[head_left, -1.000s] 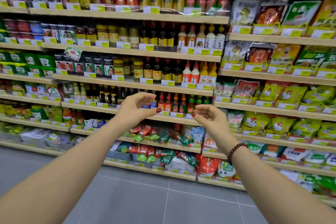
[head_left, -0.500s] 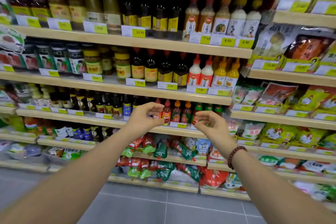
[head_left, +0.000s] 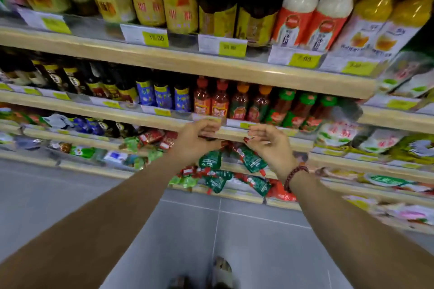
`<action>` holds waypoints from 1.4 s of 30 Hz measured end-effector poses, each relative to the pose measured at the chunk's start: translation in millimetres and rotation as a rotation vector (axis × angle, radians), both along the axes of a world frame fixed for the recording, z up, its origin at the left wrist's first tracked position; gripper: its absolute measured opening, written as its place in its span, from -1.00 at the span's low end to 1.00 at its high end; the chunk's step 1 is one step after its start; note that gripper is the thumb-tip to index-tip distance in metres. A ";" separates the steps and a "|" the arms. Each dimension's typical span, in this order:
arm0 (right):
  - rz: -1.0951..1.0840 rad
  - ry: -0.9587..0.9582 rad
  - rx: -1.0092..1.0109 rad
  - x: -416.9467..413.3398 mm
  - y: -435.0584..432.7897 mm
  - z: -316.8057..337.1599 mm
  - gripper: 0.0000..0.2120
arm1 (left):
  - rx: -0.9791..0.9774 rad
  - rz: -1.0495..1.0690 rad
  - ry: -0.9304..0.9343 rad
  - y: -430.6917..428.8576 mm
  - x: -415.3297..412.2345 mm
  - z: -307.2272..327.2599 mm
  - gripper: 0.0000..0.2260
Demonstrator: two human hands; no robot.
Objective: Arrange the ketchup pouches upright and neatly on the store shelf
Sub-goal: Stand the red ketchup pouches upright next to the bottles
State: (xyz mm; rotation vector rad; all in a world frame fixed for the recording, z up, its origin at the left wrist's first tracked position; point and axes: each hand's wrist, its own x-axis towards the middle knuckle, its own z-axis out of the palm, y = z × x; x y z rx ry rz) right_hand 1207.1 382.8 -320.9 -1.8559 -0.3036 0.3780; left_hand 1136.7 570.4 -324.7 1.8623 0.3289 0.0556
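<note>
Since the earlier frame both hands have come much nearer to the low shelves, and the view now looks more downward. The fingers (head_left: 209, 132) of the left hand (head_left: 196, 141) are loosely curled and hold nothing; the fingers (head_left: 254, 135) of the right hand (head_left: 270, 146), with red nails, are also relaxed, half bent and empty. The two hands are apart, with a small gap between them, in front of the wooden edge of the shelf (head_left: 231, 135). On the right wrist sits a bead bracelet (head_left: 294, 177).

Just under and behind the hands are the ketchup pouches (head_left: 209, 159), green and red. They lie tilted and mixed, not upright, and more of them lie on the next level below. Whether a finger touches a pouch I cannot tell, because the picture is blurred.

Above the hands stand small sauce bottles (head_left: 220, 101) with red, orange and green caps. Higher up are big dark bottles (head_left: 216, 0) and yellow price labels (head_left: 231, 47). Near the bottom is the grey tiled floor (head_left: 183, 230).
</note>
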 end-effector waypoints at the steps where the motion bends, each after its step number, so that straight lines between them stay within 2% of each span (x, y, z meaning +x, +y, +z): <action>1: 0.000 -0.004 -0.039 3.9 1.7 -12.6 -0.74 | -0.040 -0.004 0.025 2.0 3.7 -13.6 -0.65; 6: -0.058 0.045 -0.094 16.0 11.1 -74.0 -0.70 | -0.004 -0.006 0.056 15.8 23.6 -79.2 -0.61; 14: -0.137 0.041 -0.024 24.7 33.6 -176.9 -0.72 | 0.021 -0.001 0.085 40.0 33.6 -188.0 -0.58; 19: -0.131 -0.007 0.018 48.2 53.7 -251.1 -0.73 | 0.018 0.101 -0.059 62.8 56.9 -250.8 -0.60; 23: -0.138 -0.137 0.045 67.2 66.0 -292.8 -0.73 | 0.065 0.064 -0.199 72.0 69.0 -285.5 -0.59; 35: -0.169 -0.434 0.274 94.0 57.7 -331.9 -0.75 | -0.070 0.008 -0.567 63.5 110.0 -307.5 -0.64; 42: -0.195 -0.521 0.272 114.6 55.8 -327.5 -0.71 | -0.106 -0.009 -0.552 67.0 136.1 -308.9 -0.60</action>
